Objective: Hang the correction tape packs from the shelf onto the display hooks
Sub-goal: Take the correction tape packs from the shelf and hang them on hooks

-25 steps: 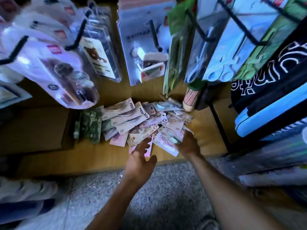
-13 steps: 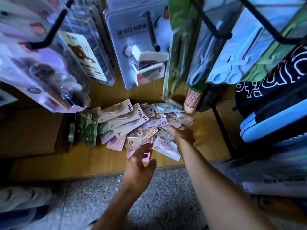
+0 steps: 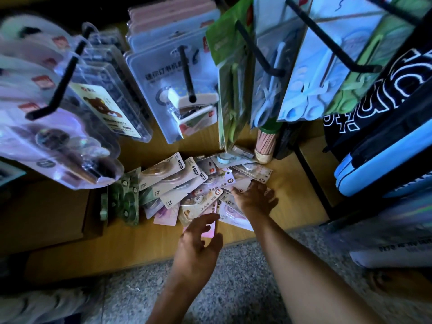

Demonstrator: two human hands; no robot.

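Observation:
Several correction tape packs [image 3: 177, 181] lie in a loose heap on the low wooden shelf [image 3: 292, 190]. My right hand [image 3: 254, 197] lies on the right side of the heap, fingers spread over the packs. Whether it grips one is hidden. My left hand [image 3: 198, 239] hovers just in front of the heap with relaxed fingers, its fingertips near a pink pack [image 3: 210, 230] at the shelf's front edge. Black display hooks [image 3: 187, 73] jut out above, loaded with blister packs.
Hanging packs crowd the space above the shelf: purple ones [image 3: 53, 127] at left, mini staplers [image 3: 177, 90] in the middle, green and blue ones [image 3: 304, 73] at right. A green camouflage pack [image 3: 124, 197] lies left of the heap. A cylindrical tub [image 3: 265, 146] stands behind it. Speckled floor [image 3: 233, 288] lies below.
My right hand has slid further back over the right side of the heap. My left hand has stayed in front of it. The view has tilted up slightly.

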